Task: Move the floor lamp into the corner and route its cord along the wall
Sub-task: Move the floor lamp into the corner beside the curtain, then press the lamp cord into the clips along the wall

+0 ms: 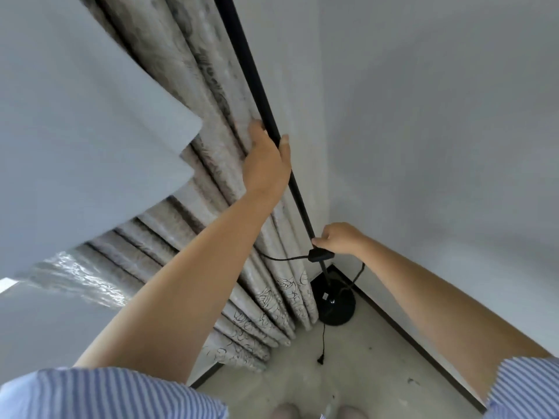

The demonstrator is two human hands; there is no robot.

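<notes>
Black lamp pole (257,86) upright in corner; left hand (266,164) wrapped round it; right hand (338,238) lower, pinching cord switch (320,256); cord (323,343) hangs w/ plug toward floor

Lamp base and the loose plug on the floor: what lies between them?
In the head view, only bare floor and a thin run of black cord lie between the lamp base and the plug.
</notes>
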